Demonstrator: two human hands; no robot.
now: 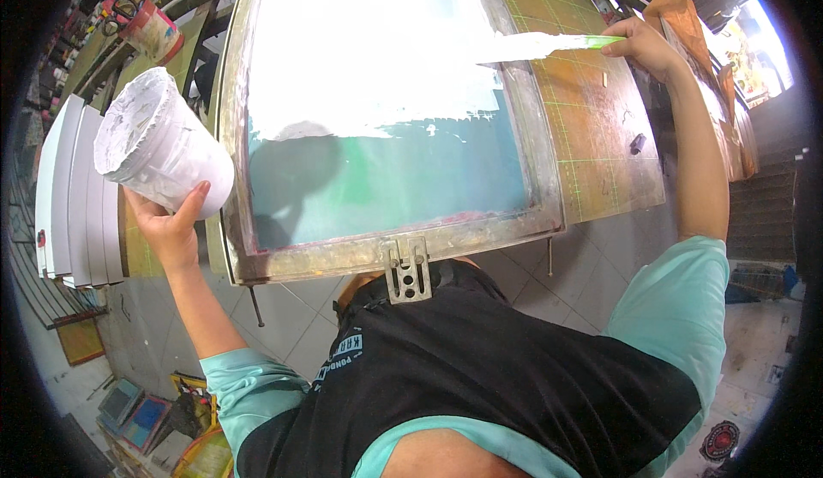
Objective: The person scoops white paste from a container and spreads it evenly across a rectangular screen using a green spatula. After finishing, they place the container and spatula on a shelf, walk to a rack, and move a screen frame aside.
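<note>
Has white boards point(73, 195) leaning close together at far left, with a red pot point(159, 36) farther back holding black-handled scissors point(120, 17). Holds a white tub point(184, 156) in the left hand point(170, 225), just beside the left edge of a frame point(334, 259), tilted with its caked mouth toward the upper left; grips it low, with the thumb on the near side and the other fingers mostly hidden behind it. Shows white paste point(369, 41) over the far part of the frame, ending in a ragged edge, with teal mesh point(429, 178) nearer the body. Has a metal clamp point(407, 282) midway along the near side, before a black apron point(514, 349). Pinches a spatula point(536, 46) by its green handle in the fingers of the right hand point(641, 47), with the paste-coated blade pointing left across the frame's right side; cannot tell whether touching the mesh. Reaches thus over a grid-marked bench point(591, 178), with brown paper point(681, 15) beyond at far right.
</note>
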